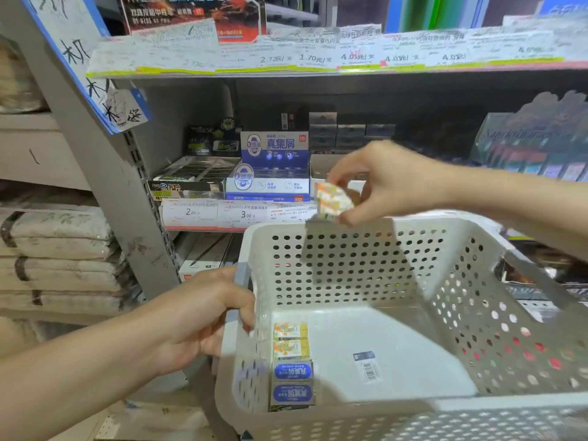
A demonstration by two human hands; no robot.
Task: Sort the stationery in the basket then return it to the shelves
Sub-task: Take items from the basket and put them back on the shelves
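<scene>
A white perforated plastic basket (350, 268) is held in front of a shop shelf. My left hand (203, 316) grips its left rim. Above the far rim, my right hand (378, 183) pinches a small eraser with an orange and white patterned wrapper (332, 200). Along the basket's left inner wall lies a row of small erasers: two orange-patterned ones (290, 340) and two with blue labels (292, 381). A barcode sticker (367, 366) is on the basket floor.
The shelf (235, 214) behind the basket carries a blue and white eraser display box (270, 167), a black eraser box (191, 178) to its left and price tags along its edge. A grey upright post (127, 198) stands on the left beside stacked paper bundles (57, 249).
</scene>
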